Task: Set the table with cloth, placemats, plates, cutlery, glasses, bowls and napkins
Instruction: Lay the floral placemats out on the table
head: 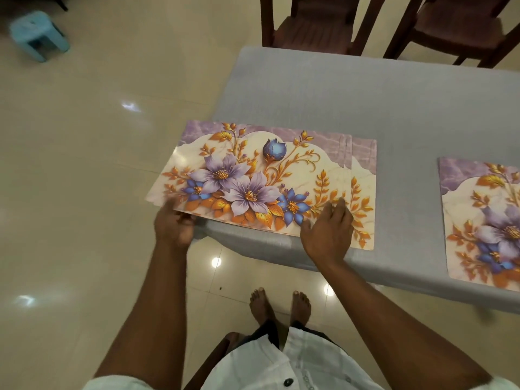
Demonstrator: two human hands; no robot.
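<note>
**tablefan22:** ok so which step is this? Nearest the camera, the left hand point(174, 223) pinches the 7 o'clock corner of the top floral placemat point(253, 175), which hangs off the table's left edge over the floor. The right hand point(327, 235) lies flat with fingers straight, pressing the near edge of the mat underneath point(364, 192).

**mat_guy:** placemat step for sure, imo. The grey tablecloth point(337, 102) is already down. There's a small stack there; you can see several staggered edges at about 1 o'clock on the top mat. One more floral placemat point(484, 220) sits alone at 3 o'clock, near the same table edge.

**tablefan22:** so next move?

**mat_guy:** I'd guess peel the top one off while the flat hand pins the rest, then carry it to a free seat, maybe by the two wooden chairs point(394, 26) at 12 o'clock. Plates, cutlery, glasses, none in view yet.
</note>
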